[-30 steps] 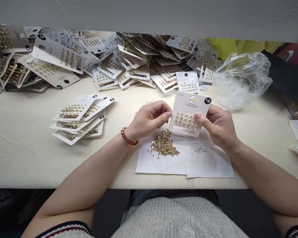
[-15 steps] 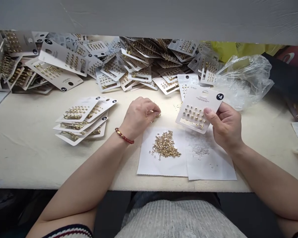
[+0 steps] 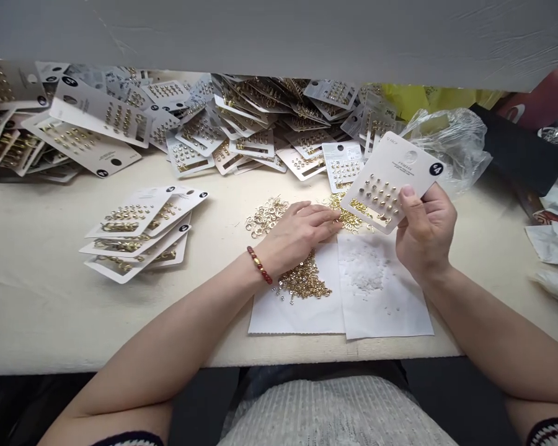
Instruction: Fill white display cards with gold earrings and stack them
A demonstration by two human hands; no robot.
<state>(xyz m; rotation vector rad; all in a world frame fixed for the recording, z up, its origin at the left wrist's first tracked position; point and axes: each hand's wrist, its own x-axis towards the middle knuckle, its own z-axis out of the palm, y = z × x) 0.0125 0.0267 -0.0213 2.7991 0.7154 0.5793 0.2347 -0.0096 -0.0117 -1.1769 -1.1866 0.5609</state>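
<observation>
My right hand (image 3: 425,232) grips a white earring card (image 3: 402,164) at its lower right side, thumb on the front. Rows of small stud earrings fill the card, with gold pieces in the slot below. My left hand (image 3: 302,238) reaches across with its fingers stretched out, the tips at a pile of yellow-gold hoop pieces (image 3: 351,217). Whether they touch any piece, I cannot tell. Left of that hand lies a pile of paler gold hoops (image 3: 266,217). Its wrist partly covers a heap of tiny gold bits (image 3: 307,279) on white paper (image 3: 288,319).
Small clear bits (image 3: 367,272) lie on a second paper (image 3: 385,322). A stack of filled earring cards (image 3: 137,229) stands at the left. Many more carded earrings (image 3: 251,118) are heaped along the back, under a grey overhang (image 3: 279,37). Crumpled clear plastic (image 3: 465,145) sits back right.
My left hand has moved right, from the paler hoops to the yellow-gold pile, and its pinched fingers have straightened. The card in my right hand is tilted more. The view has shifted slightly.
</observation>
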